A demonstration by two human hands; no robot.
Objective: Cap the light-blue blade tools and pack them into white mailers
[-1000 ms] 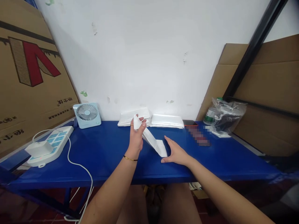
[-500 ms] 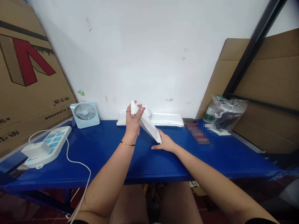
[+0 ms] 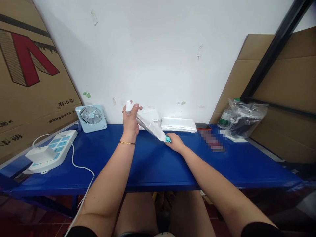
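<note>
Seemingly for steadiness, my left hand [image 3: 130, 121] grips the long white papery packet [image 3: 151, 127] up high. My right hand [image 3: 176, 143] clasps turquoise strips [image 3: 168, 139] at the packet's lower end.

Head-worn view, facing forward and down from above the person's thighs [image 3: 139, 214]; outstretched bare forearms [image 3: 113, 177] lie near, the flat blue table [image 3: 153, 168] midway, the upright white wall [image 3: 148, 59] beyond.

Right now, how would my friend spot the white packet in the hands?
Find the blue table by the white wall. Above it, the white packet slants down from the left hand toward the right hand. Unlike the white stacks behind, it's held up, with something turquoise showing at its lower end.
</note>
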